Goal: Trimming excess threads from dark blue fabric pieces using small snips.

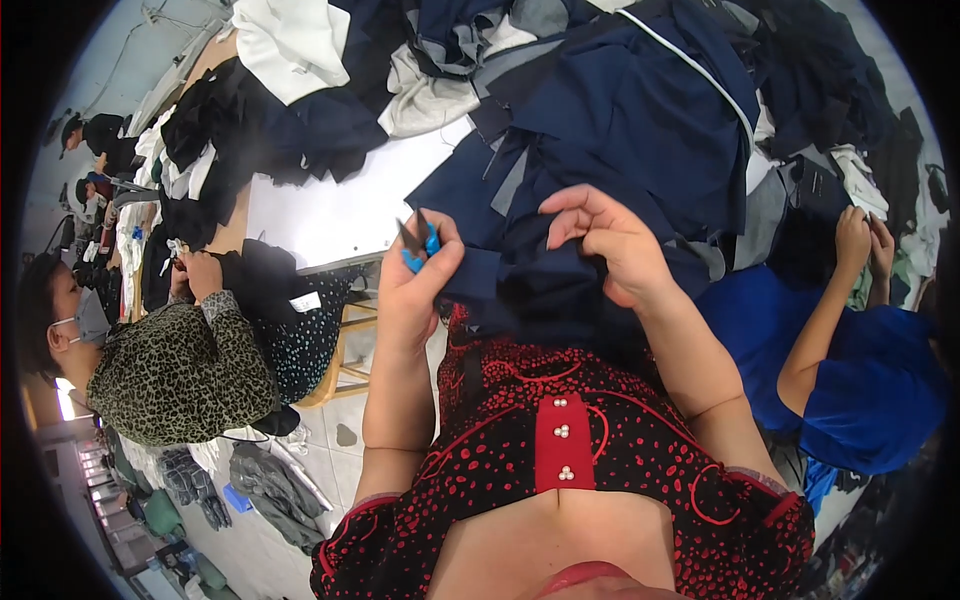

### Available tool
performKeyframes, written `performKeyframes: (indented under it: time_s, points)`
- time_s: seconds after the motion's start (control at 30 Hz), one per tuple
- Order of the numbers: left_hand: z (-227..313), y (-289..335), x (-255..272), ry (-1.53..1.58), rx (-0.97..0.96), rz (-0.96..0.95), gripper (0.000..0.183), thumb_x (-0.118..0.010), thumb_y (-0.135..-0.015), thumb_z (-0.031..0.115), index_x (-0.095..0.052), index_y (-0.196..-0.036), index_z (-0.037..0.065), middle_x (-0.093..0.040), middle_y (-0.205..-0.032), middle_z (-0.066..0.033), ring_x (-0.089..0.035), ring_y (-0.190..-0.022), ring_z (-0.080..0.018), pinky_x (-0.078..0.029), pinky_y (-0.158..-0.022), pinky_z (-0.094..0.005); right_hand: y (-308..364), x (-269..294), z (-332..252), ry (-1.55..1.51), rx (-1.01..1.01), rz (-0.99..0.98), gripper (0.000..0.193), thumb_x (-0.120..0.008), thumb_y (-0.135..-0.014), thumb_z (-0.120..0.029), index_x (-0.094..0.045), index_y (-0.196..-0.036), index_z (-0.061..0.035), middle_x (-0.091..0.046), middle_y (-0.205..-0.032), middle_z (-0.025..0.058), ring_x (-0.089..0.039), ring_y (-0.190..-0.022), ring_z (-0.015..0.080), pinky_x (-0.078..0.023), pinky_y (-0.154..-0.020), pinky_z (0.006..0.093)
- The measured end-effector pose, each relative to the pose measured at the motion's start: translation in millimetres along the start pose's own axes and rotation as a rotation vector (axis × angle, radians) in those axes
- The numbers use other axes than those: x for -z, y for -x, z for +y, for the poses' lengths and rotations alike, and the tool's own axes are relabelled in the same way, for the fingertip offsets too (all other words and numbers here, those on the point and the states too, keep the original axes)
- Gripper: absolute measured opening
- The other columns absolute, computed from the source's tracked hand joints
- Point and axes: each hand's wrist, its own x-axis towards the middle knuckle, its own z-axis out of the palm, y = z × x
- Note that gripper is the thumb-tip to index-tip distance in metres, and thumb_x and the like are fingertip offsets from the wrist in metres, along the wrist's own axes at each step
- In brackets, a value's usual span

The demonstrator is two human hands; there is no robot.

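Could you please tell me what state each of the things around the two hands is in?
Blue-handled snips: held, blades apart, tips pointing away from the person.
Left hand: closed around the snips.
Right hand: half open, fingers bent; any thread in it is too small to tell.
Navy cloth: creased, in overlapping layers.
White sheet: flat, partly covered.
White cloth: crumpled.
Light grey cloth: crumpled.

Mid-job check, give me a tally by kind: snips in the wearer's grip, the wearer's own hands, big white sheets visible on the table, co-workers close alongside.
Blue-handled snips: 1
Wearer's hands (left, right): 2
White sheet: 1
Co-workers alongside (leopard-print top, blue top): 2
Total: 6
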Motion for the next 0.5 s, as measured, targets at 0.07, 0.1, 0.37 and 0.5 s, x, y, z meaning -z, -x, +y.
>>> performKeyframes:
  time_s: [0.07,0.1,0.37,0.5]
  points:
    - [9.0,-3.7,-7.2,-0.292,-0.068,-0.092,0.022,-0.065,-0.077,0.014,-0.056,-0.093,0.002,-0.05,-0.08,0.001,-0.044,-0.076,-0.0049,-0.035,-0.067,-0.0198,-3.3,-1.9,-6.3,0.06,0.062,0.007,0.051,-0.04,-0.059,0.006,-0.054,-0.108,0.0035,-0.056,-0.082,0.0065,-0.052,-0.083,0.0124,-0.038,-0.079,0.0222]
    - [10.4,-5.2,-7.8,-0.365,0.013,-0.177,0.02,-0.065,-0.077,0.014,-0.057,-0.091,0.003,-0.05,-0.077,0.0018,-0.045,-0.072,-0.0046,-0.035,-0.065,-0.0195,-3.6,-0.8,-7.3,0.059,0.055,0.01,0.051,-0.04,-0.059,0.006,-0.054,-0.108,0.0035,-0.056,-0.082,0.0065,-0.052,-0.083,0.0124,-0.038,-0.079,0.0222]
    - [2.5,-9.7,-10.3,-0.366,0.063,-0.2,0.008,-0.059,-0.081,0.009,-0.056,-0.082,0.001,-0.049,-0.069,0.0026,-0.042,-0.066,-0.0041,-0.034,-0.06,-0.0202,-1.5,-4.8,-9.5,0.516,0.07,-0.11,0.027,-0.056,-0.069,-0.009,-0.053,-0.094,0.0001,-0.053,-0.09,0.0066,-0.05,-0.086,0.0167,-0.039,-0.082,0.0268]
    - [8.2,-12.3,-16.7,-0.36,0.031,-0.18,0.01,-0.059,-0.081,0.009,-0.056,-0.083,0.001,-0.05,-0.07,0.0021,-0.042,-0.067,-0.0045,-0.035,-0.061,-0.0204,3.7,-8.5,-8.7,0.844,0.159,-0.109,0.024,-0.064,-0.068,-0.014,-0.053,-0.084,-0.0007,-0.054,-0.08,0.0079,-0.052,-0.078,0.0207,-0.043,-0.073,0.0306]
